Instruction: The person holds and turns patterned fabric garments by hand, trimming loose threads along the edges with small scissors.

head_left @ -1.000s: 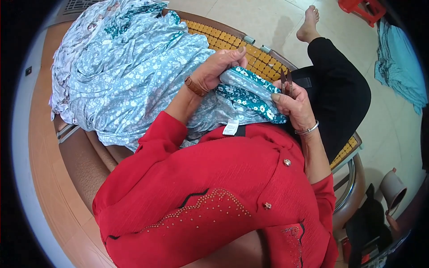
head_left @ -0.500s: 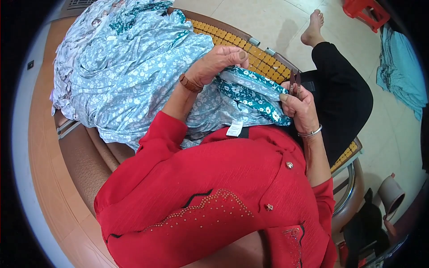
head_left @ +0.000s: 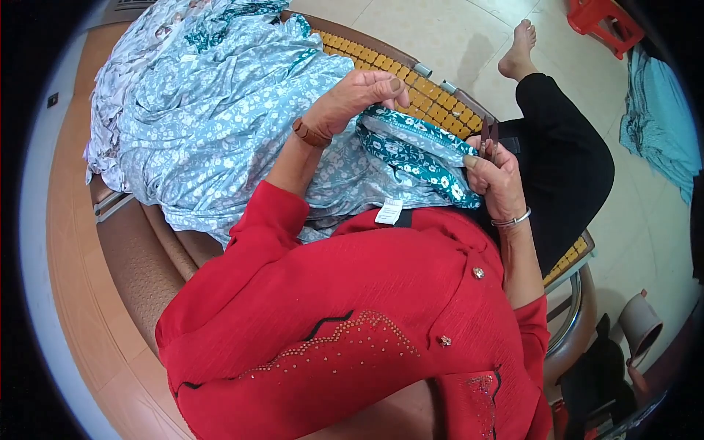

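A teal, white-flowered fabric band (head_left: 422, 143) with a light inner side stretches between my two hands. It belongs to a pale blue floral garment (head_left: 235, 132) heaped over my lap and the seat. My left hand (head_left: 356, 103), with a brown watch strap at the wrist, is closed at the band's left end; its fingertips partly hide the grip. My right hand (head_left: 499, 176), wearing a silver bangle, pinches the band's right end between thumb and fingers. Dark thread snips (head_left: 490, 133) are also tucked in that hand, blades pointing up. A white label (head_left: 389, 212) hangs near my waist.
The seat has a yellow beaded mat (head_left: 433, 100) and brown padding (head_left: 139, 257). A red plastic stool (head_left: 607, 26) stands on the tiled floor, with light blue cloth (head_left: 660, 117) hanging beside it. My bare foot (head_left: 519, 51) extends at upper right.
The view has shifted slightly. Both hands keep nearly the same position on the band, and the snips stay in my right hand, their blades tilted a little differently.
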{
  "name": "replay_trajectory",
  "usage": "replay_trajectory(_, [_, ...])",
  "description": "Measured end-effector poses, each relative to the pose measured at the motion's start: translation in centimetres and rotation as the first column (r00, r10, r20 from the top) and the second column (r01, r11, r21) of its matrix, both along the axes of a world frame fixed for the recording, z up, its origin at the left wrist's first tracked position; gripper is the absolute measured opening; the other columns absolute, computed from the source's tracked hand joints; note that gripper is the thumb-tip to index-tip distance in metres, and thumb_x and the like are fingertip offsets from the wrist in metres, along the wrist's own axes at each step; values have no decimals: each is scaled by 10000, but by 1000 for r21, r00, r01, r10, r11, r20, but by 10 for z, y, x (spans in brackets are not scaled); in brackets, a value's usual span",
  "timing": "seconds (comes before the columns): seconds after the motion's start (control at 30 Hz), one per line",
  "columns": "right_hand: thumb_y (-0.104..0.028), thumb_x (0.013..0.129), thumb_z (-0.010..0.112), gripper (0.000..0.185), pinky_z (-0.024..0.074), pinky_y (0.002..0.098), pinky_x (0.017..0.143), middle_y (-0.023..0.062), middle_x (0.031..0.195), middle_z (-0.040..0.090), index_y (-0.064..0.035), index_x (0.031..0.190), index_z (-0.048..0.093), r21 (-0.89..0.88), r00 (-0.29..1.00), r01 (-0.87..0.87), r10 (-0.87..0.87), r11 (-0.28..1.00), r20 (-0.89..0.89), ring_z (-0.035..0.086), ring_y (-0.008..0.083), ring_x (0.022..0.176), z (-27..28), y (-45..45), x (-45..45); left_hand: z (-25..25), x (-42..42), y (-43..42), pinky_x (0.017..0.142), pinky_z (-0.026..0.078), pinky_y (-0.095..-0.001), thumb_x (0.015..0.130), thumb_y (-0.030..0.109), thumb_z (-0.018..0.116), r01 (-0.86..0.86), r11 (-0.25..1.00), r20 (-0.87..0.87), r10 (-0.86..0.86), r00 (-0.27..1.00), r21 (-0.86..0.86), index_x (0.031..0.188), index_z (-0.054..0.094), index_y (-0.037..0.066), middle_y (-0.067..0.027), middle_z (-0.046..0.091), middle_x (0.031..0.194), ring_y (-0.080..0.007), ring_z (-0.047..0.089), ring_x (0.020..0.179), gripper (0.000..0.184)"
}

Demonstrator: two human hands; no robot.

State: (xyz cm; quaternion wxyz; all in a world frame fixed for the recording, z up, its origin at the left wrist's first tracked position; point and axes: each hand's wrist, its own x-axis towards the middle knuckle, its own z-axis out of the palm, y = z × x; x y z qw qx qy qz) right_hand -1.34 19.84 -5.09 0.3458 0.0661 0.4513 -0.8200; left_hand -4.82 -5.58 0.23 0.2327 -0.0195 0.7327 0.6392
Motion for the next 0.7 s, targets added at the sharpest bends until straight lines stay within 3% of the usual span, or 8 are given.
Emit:
replay_trajectory(0.47, [-22,772,569,184,221,158,395,-28,556,425,-10,953,536,-10,999,27,-26,1000,28,298,30,426,0,0,-1,2,2,-5,677,372,-176,826,441,552,95,988,33,-91,995,-119,832,660,49,-28,603,772,-75,477,669,407])
replay_trajectory(0.7, [-24,785,558,176,215,157,394,-35,556,415,-19,960,539,7,994,104,-105,995,35,288,29,426,-3,1,-2,-4,3,-16,631,365,-175,809,384,600,174,975,65,-166,984,-135,859,650,41,-3,584,750,-66,463,660,351])
